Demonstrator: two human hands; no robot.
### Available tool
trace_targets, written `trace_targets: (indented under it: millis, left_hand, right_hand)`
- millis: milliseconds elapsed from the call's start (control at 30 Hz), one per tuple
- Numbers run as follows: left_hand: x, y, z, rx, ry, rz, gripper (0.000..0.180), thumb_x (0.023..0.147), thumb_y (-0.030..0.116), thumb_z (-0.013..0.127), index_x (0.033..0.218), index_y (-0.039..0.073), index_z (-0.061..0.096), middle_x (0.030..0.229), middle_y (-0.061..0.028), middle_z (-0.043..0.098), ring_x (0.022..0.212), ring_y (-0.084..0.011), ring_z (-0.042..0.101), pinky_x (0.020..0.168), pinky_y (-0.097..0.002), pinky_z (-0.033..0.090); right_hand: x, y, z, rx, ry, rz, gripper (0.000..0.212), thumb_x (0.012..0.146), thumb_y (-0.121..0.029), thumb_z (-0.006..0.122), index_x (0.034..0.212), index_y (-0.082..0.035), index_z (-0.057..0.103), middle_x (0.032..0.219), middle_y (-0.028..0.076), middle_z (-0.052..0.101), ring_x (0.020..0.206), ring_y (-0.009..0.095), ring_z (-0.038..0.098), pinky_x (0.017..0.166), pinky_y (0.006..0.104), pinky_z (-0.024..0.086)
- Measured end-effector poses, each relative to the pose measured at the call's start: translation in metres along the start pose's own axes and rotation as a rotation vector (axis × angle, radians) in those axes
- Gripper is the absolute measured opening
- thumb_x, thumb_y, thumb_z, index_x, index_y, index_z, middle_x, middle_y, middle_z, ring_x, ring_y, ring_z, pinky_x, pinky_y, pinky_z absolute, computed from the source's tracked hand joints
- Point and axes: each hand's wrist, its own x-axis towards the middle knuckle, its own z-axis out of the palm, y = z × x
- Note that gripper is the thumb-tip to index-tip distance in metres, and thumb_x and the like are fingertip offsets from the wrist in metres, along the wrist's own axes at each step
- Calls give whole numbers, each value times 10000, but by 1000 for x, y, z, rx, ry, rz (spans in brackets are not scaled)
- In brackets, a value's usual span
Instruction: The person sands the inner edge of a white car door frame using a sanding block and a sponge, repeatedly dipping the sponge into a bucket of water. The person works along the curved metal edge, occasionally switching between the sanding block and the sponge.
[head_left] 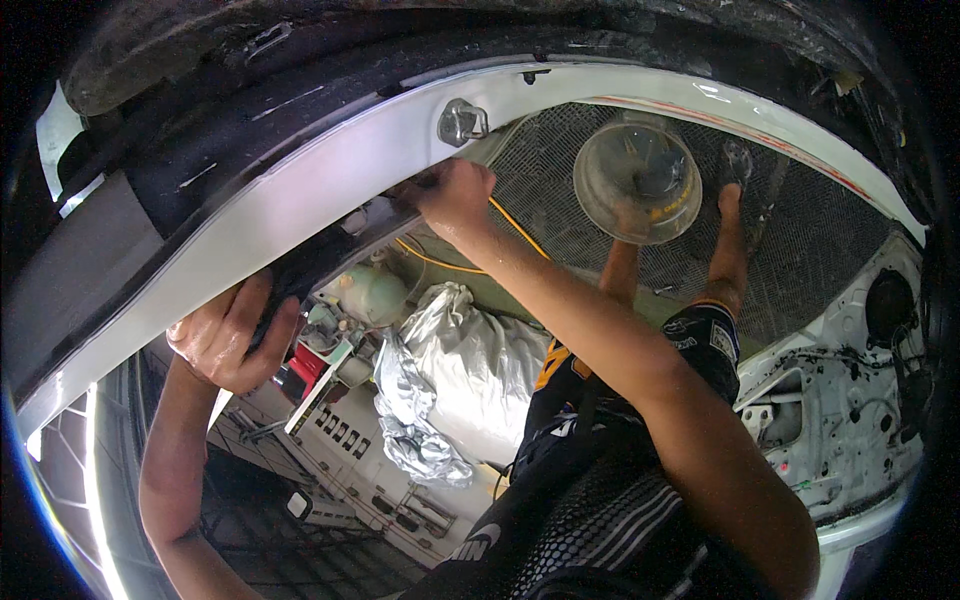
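A curved white car door frame (330,165) sweeps across the upper view, with a metal door striker (462,122) fixed to it. Along its lower edge runs a dark strip (318,250). My left hand (232,335) is wet and closed at the frame's lower left, its fingers bent over the edge and the dark strip between fingers and thumb. Just below the striker, my right hand (455,203) is closed against the frame's edge near the strip's far end. Its fingertips are hidden, so what they hold cannot be made out.
A clear bucket (590,205) stands by my feet on a dark textured mat (800,240). Silver sheeting (480,350) drapes over something below my hands. A yellow hose (518,230) crosses behind my right forearm. A bare white door panel (850,400) is at the right.
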Motion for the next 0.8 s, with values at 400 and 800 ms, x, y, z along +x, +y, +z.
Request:
trace_targets:
  millis: [400,800]
  left_hand:
    - [-1,2,0,-28,-9,-14,311,617,168,853,898,100,736,1001,-170,710,920,-335,696,749,-442,581]
    - [-6,6,1,-95,-44,-135,269,683,122,836,920,42,736,997,-180,701,881,-338,692,738,-435,577]
  right_hand:
    - [20,16,7,167,-15,-131,759,669,-535,871,1287,-169,626,1231,103,698,1202,337,611,1052,512,348]
    - [8,-8,-15,-65,-374,-96,719,812,-418,741,1459,-242,481,1456,100,521,1367,349,435,963,607,353]
